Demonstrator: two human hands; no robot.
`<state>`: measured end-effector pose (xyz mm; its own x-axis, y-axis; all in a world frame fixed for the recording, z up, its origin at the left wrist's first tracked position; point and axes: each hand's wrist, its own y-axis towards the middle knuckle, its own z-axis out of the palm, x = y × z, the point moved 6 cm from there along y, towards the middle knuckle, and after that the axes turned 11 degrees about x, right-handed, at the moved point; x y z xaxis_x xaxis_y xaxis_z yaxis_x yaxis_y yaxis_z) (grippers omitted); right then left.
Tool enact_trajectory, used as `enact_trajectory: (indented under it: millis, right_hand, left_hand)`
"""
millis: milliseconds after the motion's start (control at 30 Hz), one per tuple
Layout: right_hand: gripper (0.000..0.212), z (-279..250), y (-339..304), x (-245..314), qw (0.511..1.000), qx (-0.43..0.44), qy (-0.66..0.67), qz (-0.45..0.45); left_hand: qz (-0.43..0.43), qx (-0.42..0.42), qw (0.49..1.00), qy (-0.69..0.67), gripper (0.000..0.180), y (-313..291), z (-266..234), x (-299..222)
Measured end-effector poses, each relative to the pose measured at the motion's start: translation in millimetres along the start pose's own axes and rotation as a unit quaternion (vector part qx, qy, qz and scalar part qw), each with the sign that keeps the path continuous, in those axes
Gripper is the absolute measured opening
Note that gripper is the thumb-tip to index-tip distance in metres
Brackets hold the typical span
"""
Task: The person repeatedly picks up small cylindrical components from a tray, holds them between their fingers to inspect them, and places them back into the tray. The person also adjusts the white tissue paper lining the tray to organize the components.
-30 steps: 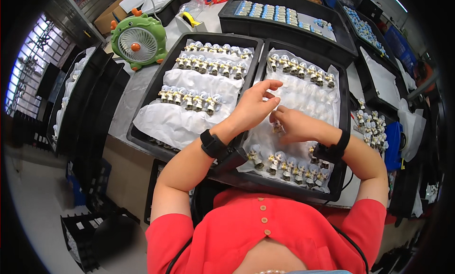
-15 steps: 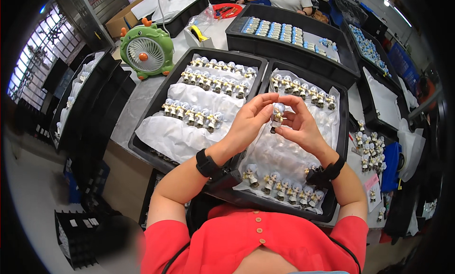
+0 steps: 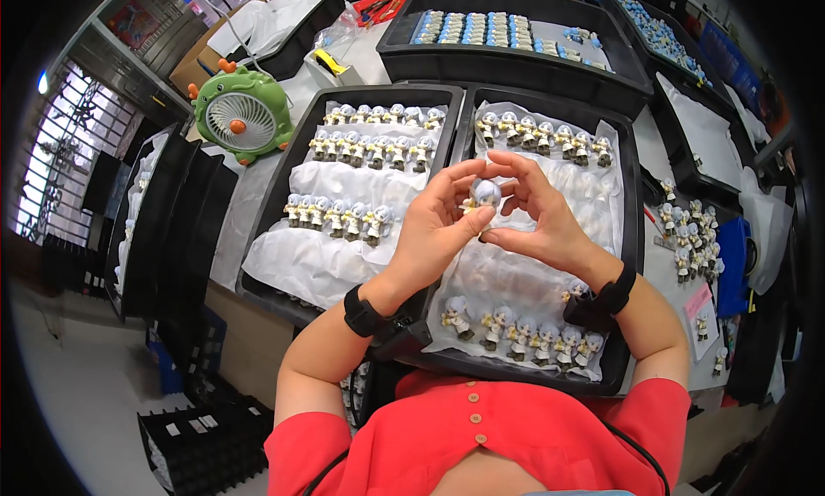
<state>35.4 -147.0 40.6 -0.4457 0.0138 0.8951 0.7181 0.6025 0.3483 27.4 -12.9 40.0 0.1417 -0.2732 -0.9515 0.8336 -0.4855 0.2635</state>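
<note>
Up over the right-hand tray, a small figurine with pale blue-grey hair and a white-and-gold outfit stands upright between my hands. My left hand grips it, the thumb lying across its body and hiding part of it. My right hand curls round its other side, thumb tip at its lower end and fingers arched near its head. Beneath my hands, the black right-hand tray has white paper and rows of like figurines at its far and near ends. The black left-hand tray holds several more rows on paper.
A green animal-shaped fan stands left of the trays, near a yellow tape dispenser. Behind is a deep black bin of blue-and-white pieces. Loose figurines cluster at right, beside a blue box. Black bins are stacked at left.
My left thumb has moved across the figurine's body, and the figurine has turned and shifted slightly left with my hands. The view has also shifted; the person behind is now mostly out of it.
</note>
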Motion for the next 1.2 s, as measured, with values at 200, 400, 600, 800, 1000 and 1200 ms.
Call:
enact_trajectory:
  millis: [200,400,600,800,1000,1200]
  right_hand:
    - [0.084,-1.6,-0.3,0.0,1.000,0.007,0.008,0.008]
    - [0.084,-1.5,-0.2,2.0,1.000,0.014,-0.015,0.000]
    - [0.085,-2.0,-1.5,9.4,0.996,-0.002,-0.090,-0.019]
    - [0.079,2.2,-0.6,26.4,0.968,-0.040,-0.208,-0.134]
    - [0.085,3.6,-4.4,35.7,0.951,-0.076,-0.252,-0.162]
    - [0.090,1.4,-4.2,36.0,0.952,-0.076,-0.254,-0.152]
  left_hand:
    - [-0.044,-0.019,0.999,-0.023,0.048,0.8,-5.4,4.0]
    - [-0.017,-0.044,0.998,-0.032,0.044,0.5,-10.1,3.9]
    - [-0.053,-0.043,0.994,-0.083,0.040,0.0,-11.0,11.5]
    - [-0.071,0.022,0.990,-0.117,0.046,0.3,4.8,12.9]
    - [-0.084,0.088,0.956,-0.267,0.053,3.5,7.7,8.6]
    - [-0.092,0.107,0.947,-0.287,0.062,5.5,11.3,5.2]
